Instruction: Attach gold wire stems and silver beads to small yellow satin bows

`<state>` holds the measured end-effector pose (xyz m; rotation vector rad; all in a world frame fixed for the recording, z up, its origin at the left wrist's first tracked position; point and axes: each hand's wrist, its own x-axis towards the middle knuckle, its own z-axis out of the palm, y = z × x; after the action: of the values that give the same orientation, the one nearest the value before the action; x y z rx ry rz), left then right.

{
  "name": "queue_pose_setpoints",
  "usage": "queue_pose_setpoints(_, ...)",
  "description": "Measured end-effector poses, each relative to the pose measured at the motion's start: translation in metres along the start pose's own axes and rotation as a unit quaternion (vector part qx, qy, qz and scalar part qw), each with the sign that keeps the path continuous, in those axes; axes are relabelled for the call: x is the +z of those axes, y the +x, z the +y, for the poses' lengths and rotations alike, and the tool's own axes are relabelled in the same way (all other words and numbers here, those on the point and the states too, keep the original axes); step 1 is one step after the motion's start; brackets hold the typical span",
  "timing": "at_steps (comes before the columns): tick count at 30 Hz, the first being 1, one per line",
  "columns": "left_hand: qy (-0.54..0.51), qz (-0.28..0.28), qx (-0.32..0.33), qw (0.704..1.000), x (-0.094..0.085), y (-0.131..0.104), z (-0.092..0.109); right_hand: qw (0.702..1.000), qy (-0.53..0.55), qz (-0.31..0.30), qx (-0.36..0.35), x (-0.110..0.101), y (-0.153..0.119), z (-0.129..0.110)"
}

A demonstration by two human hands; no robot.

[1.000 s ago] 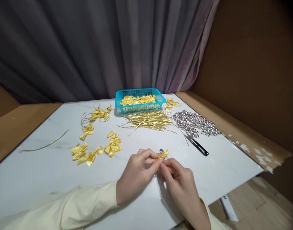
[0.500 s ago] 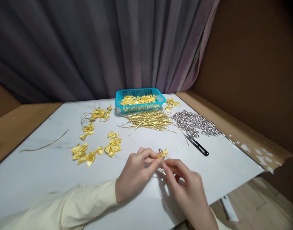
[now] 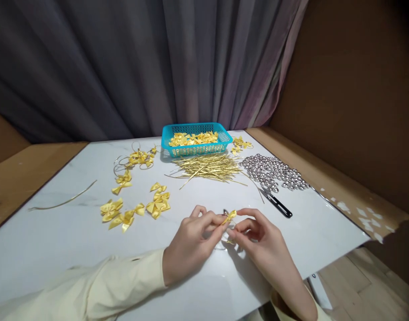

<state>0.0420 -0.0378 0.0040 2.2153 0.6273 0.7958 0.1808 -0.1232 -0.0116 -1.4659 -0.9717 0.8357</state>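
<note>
Near the front centre of the table, my left hand (image 3: 196, 240) pinches a yellow bow (image 3: 230, 217) between thumb and fingertips. A small silver bell-like piece (image 3: 225, 212) shows just behind the bow. My right hand (image 3: 263, 243) is closed at the bow's right side, its thumb and fingers on a thin gold tie (image 3: 230, 242) that loops below the bow. Several loose yellow bows (image 3: 157, 205) lie to the left of my hands. Black-handled snips (image 3: 276, 203) rest on the right, beyond my right hand.
A blue basket (image 3: 197, 152) of yellow bows stands at the back. Gold ties (image 3: 209, 168) are heaped before it, with silver pieces (image 3: 274, 171) to their right. Bows with looped ties (image 3: 139, 158) lie back left, and a single tie (image 3: 64, 203) far left.
My right hand has shifted slightly right and up, with its index finger now raised near the bow. The bow has tilted a little in my left hand.
</note>
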Motion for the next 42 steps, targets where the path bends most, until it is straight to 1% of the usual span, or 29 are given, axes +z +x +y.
queue_pose_setpoints(3, 0.014, 0.003, 0.016, 1.000, 0.001, 0.000, -0.003, 1.000, 0.004, 0.016, 0.013, -0.002, 0.000, 0.000)
queue_pose_setpoints(6, 0.017, 0.003, 0.021, 1.000, 0.001, 0.000, -0.005, 0.999, -0.039, 0.029, 0.013, -0.003, -0.001, 0.003)
queue_pose_setpoints(9, 0.026, -0.002, 0.015, 1.000, 0.001, 0.000, -0.006, 0.989, -0.133, 0.045, -0.051, -0.003, -0.002, 0.006)
queue_pose_setpoints(12, 0.039, -0.006, 0.001, 0.999, 0.002, 0.002, -0.007, 0.960, -0.222, 0.073, -0.154, -0.004, -0.004, 0.008)
queue_pose_setpoints(14, 0.046, -0.011, -0.007, 0.999, 0.003, 0.003, -0.007, 0.939, -0.255, 0.091, -0.213, -0.005, -0.006, 0.008)
queue_pose_setpoints(16, 0.052, -0.016, -0.010, 0.998, 0.003, 0.004, -0.007, 0.926, -0.269, 0.097, -0.247, -0.004, -0.007, 0.007)
queue_pose_setpoints(19, 0.060, -0.019, -0.006, 0.998, 0.003, 0.003, -0.008, 0.927, -0.258, 0.082, -0.260, -0.003, -0.007, 0.005)
queue_pose_setpoints(21, 0.059, -0.020, -0.003, 0.998, 0.003, 0.002, -0.010, 0.941, -0.224, 0.063, -0.246, -0.003, -0.007, 0.003)
queue_pose_setpoints(22, 0.059, -0.022, -0.002, 0.998, 0.003, 0.001, -0.011, 0.952, -0.199, 0.051, -0.227, -0.003, -0.006, 0.001)
queue_pose_setpoints(25, 0.064, -0.031, -0.004, 0.997, 0.003, 0.001, -0.012, 0.986, -0.114, 0.011, -0.125, -0.005, -0.004, -0.005)
queue_pose_setpoints(27, 0.068, -0.037, -0.002, 0.997, 0.003, 0.000, -0.012, 0.998, -0.051, -0.019, -0.043, -0.006, -0.002, -0.008)
queue_pose_setpoints(30, 0.073, -0.041, 0.007, 0.996, 0.003, 0.000, -0.013, 0.994, 0.042, -0.088, 0.055, -0.008, 0.002, -0.010)
queue_pose_setpoints(32, 0.080, -0.040, 0.015, 0.996, 0.003, -0.001, -0.014, 0.984, 0.086, -0.130, 0.089, -0.008, 0.005, -0.009)
queue_pose_setpoints(35, 0.085, -0.039, 0.031, 0.995, 0.004, -0.001, -0.015, 0.979, 0.100, -0.147, 0.105, -0.008, 0.007, -0.006)
queue_pose_setpoints(38, 0.087, -0.038, 0.037, 0.995, 0.004, -0.001, -0.016, 0.986, 0.044, -0.129, 0.099, -0.008, 0.005, -0.006)
queue_pose_setpoints(40, 0.092, -0.036, 0.040, 0.994, 0.005, -0.001, -0.015, 0.992, -0.012, -0.103, 0.074, -0.007, 0.003, -0.008)
queue_pose_setpoints(42, 0.099, -0.038, 0.049, 0.993, 0.004, -0.001, -0.015, 0.995, -0.066, -0.075, 0.027, -0.006, 0.000, -0.008)
